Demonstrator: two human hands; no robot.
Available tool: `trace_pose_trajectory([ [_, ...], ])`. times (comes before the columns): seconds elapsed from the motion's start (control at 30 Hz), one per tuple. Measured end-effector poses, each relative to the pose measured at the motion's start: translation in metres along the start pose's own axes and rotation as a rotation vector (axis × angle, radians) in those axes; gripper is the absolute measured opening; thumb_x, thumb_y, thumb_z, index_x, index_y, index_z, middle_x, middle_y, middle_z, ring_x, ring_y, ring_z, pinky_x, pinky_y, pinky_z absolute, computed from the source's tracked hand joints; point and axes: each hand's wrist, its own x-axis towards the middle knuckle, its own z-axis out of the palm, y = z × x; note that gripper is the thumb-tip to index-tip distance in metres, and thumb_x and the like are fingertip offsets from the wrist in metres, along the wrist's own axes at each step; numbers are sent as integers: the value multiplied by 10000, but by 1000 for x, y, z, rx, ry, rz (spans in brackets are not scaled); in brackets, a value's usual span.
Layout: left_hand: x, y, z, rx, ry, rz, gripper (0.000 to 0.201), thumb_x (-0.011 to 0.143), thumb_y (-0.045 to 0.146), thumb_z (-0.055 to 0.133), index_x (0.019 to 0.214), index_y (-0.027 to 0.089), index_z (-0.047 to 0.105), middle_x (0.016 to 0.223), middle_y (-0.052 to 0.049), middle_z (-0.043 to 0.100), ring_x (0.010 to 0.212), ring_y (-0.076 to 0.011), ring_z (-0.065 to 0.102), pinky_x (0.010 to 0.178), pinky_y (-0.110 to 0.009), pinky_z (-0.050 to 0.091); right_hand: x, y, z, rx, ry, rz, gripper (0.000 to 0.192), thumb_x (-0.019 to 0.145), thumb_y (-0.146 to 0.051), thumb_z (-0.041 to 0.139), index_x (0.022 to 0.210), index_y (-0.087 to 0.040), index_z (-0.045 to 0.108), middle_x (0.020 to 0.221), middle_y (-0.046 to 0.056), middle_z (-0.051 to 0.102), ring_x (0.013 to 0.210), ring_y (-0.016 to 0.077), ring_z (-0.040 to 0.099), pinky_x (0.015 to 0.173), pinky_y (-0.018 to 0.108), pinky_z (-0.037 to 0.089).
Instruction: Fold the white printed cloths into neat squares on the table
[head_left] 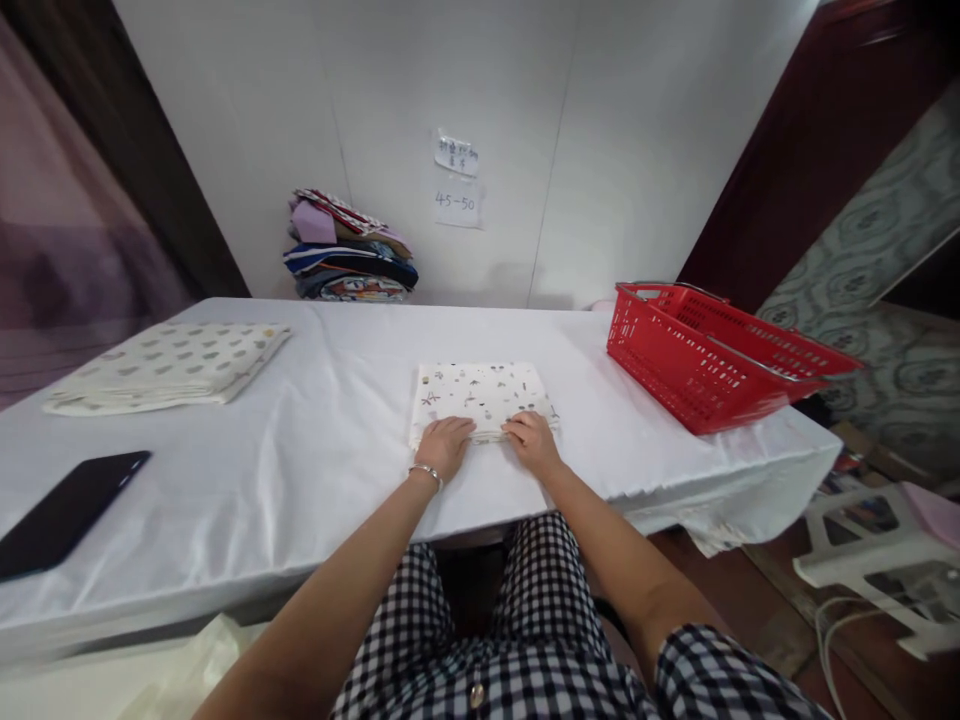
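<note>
A white folded cloth (484, 388) with small printed motifs lies flat on the table in front of me. My left hand (445, 443), with a bracelet at the wrist, is at the cloth's near left part, its fingers closed on the front edge. At the near right part, my right hand (531, 438) has its fingers bent over the same edge, closed on the fabric. Both thumbs point inward, and the fingertips' undersides are hidden. The cloth's layers show along the front edge between the hands.
A larger folded cloth with grey heart shapes (184, 362) lies at the left, behind a black phone (67, 510). Stacked folded clothes (349, 255) stand by the wall. A red basket (675, 365) sits at the table's right end. White satin covers the table (330, 480).
</note>
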Motion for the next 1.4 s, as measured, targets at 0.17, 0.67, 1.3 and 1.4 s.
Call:
trace_pose_trajectory([
  [0.17,1,-8,3,-91,28,-64,264,830,214,468,1013,266,650,1131,-2,648,1092,-211,550,957,-427,402,-10,8,-14,122,166,118,219,802,-153,477,881,-204,674,929,49,638,914,176,541,863,338,396],
  [0.67,1,-7,2,-163,98,-97,196,790,263,498,898,233,659,1051,-19,677,1015,-205,592,946,-403,420,-18,41,-36,393,276,912,347,707,-506,532,567,-189,522,513,-38,493,549,121,437,530,229,323],
  [1.3,3,-6,1,-192,94,-133,176,781,253,515,881,236,659,1038,-7,681,999,-197,599,942,-393,434,-5,42,-55,289,185,913,342,717,-486,503,550,-189,511,460,-44,451,535,114,431,505,215,311],
  [1.4,3,-6,1,-189,98,-135,172,778,253,519,880,237,658,1038,-7,681,997,-198,600,944,-396,430,-1,45,-57,268,87,903,307,681,-458,551,544,-184,518,469,-50,462,541,108,427,505,211,304],
])
